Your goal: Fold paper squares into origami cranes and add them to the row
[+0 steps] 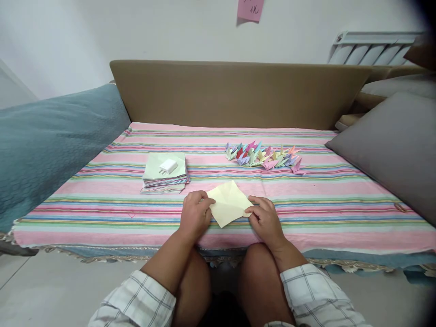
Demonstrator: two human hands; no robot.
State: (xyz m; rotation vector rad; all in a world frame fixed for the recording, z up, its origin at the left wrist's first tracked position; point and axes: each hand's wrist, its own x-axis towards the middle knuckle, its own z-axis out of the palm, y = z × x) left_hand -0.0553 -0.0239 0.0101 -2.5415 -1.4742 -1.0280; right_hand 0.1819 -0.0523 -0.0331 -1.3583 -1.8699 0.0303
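A pale yellow sheet of origami paper [229, 203] with faint creases lies just above the striped cloth, one corner pointing away from me. My left hand [195, 213] pinches its left corner between thumb and fingers. At the opposite side my right hand [265, 217] grips the right corner, where a small edge of the paper looks folded over. Beyond the paper, slightly right, several folded paper cranes [264, 156] in many colours sit in a cluster. Left of my hands stands a stack of square paper [164, 179] with a white charger plug [168, 166] on top.
The striped cloth [102, 195] covers a sofa seat with a brown backrest [225, 94]. A teal covered armrest [64, 131] rises at left, a grey cushion [395, 145] at right. A small brown loop [400, 207] lies near the cushion. A pink note [250, 10] hangs on the wall.
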